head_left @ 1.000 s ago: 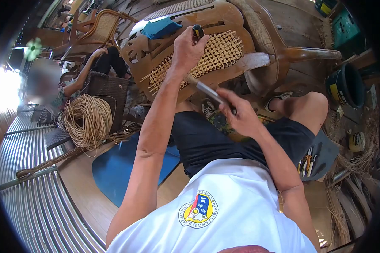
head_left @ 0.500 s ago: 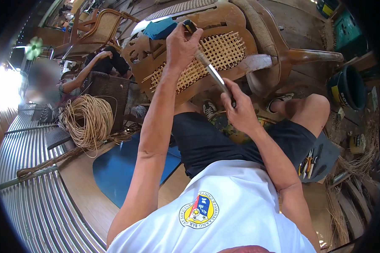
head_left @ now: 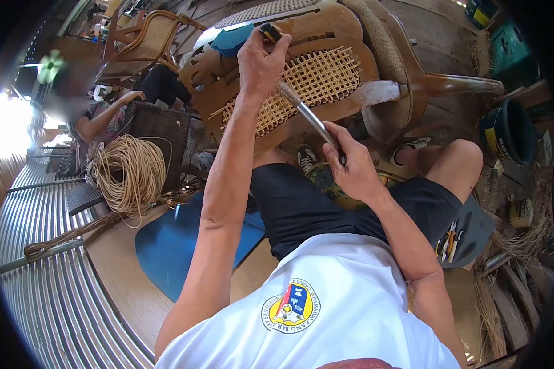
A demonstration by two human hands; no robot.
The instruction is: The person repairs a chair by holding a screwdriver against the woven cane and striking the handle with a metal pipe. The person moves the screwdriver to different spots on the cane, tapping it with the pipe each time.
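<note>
My left hand [head_left: 260, 69] is closed around the black-and-yellow handle [head_left: 269, 32] of a tool, over a carved wooden chair part [head_left: 228, 92]. The tool's working end is hidden, so its kind cannot be told. My right hand [head_left: 356, 165] grips what looks like a hammer [head_left: 313, 120] with a steel shaft and dark grip. Its worn brownish end points at the left hand's underside. Below both hands spreads the woven cane panel [head_left: 326, 74], an open lattice with loose strand ends at its edge. A blue cloth-like piece [head_left: 231, 40] lies beside the left hand.
A padded wooden chair [head_left: 406, 74] stands beneath the work. A coil of cane [head_left: 129, 175] sits at left, near another person [head_left: 98, 120]. Pliers and other hand tools [head_left: 450, 243] rest by my right leg. A dark bucket [head_left: 508, 132] stands at right.
My left hand and its tool have shifted slightly left and up. The hammer's far end has moved a little left and down. The other person's arm has moved left and down.
</note>
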